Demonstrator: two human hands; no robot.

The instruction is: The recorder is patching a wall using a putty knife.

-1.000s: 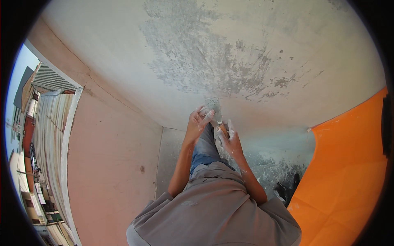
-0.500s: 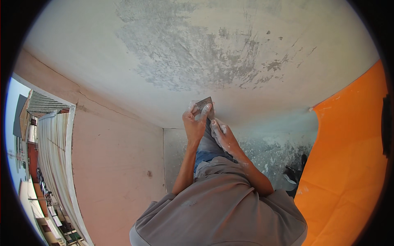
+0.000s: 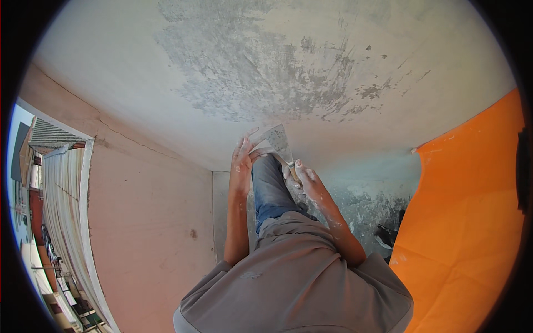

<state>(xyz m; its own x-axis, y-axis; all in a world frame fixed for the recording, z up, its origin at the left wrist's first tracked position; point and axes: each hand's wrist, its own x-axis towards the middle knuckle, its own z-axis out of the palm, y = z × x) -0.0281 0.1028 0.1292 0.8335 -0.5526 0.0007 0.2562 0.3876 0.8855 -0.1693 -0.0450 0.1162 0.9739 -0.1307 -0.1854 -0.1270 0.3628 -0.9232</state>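
A putty knife [image 3: 276, 140] with a broad, stained metal blade and a light brown handle is in my right hand [image 3: 307, 181]. That hand is closed round the handle, and whitish dust coats its fingers. The blade points up and to the left, toward the wall. My left hand [image 3: 242, 160] is beside the blade's left edge with its fingers apart; I cannot tell if the fingertips touch the metal. Beyond the blade, the pale wall [image 3: 133, 55] carries a large rough grey patch [image 3: 250, 61] with streaks and small dark chips.
A pink wall [image 3: 150, 222] with a crack stands at the left, beside a window opening [image 3: 89, 183]. On the right hangs an orange sheet [image 3: 461, 211]. The floor [image 3: 361, 194] is spattered white, with dark objects [image 3: 386, 233] near the sheet.
My left fingers have come off the blade's face and spread out at its left side. The blade's face and the handle show more now. The view has shifted slightly.
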